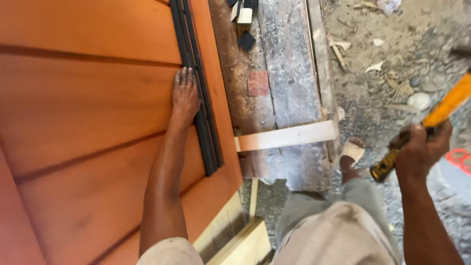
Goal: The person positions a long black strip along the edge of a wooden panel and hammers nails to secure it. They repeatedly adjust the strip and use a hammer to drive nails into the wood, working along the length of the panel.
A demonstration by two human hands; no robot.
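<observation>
My left hand [185, 94] lies flat on a large orange wooden panel [83, 122], its fingers pressing against a long black metal strip [202, 113] that runs along the panel's right side. My right hand [420, 149] is raised off to the right, shut around the orange and black handle of a hammer [436, 115]. The hammer's head is out of view past the right edge.
A worn grey plank bench [289, 83] sits right of the panel with a pale wooden batten [287, 136] across it and small black offcuts [246, 40] at its far end. My sandalled foot [351, 152] stands on rubble-strewn ground [392, 64]. Pale timber [240, 240] lies below the panel.
</observation>
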